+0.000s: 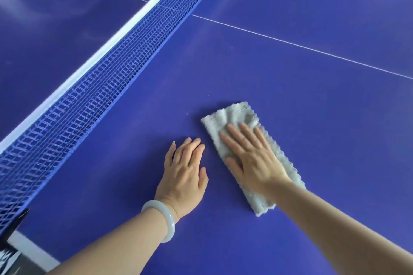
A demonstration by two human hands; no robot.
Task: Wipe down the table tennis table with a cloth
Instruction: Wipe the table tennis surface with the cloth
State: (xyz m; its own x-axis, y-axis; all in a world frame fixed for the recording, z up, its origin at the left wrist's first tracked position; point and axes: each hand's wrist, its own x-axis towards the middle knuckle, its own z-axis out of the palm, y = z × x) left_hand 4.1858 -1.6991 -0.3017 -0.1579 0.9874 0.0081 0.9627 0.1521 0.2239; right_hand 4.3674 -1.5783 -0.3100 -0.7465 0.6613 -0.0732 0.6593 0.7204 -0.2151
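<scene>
our right hand (250,156) lies flat on the folded cloth (237,114), fingers straight and a little spread, pressing it to the table (312,118) on our side of the net (107,69). our left hand (185,167) rests flat on the bare surface just beside it, fingers close together, holding nothing. since nothing pinches the cloth, we judge a quick stroke could let it bunch or slip out. a sweep leftward might snag its wavy edge in the mesh, and the bracelet (165,214) could knock the top.
</scene>
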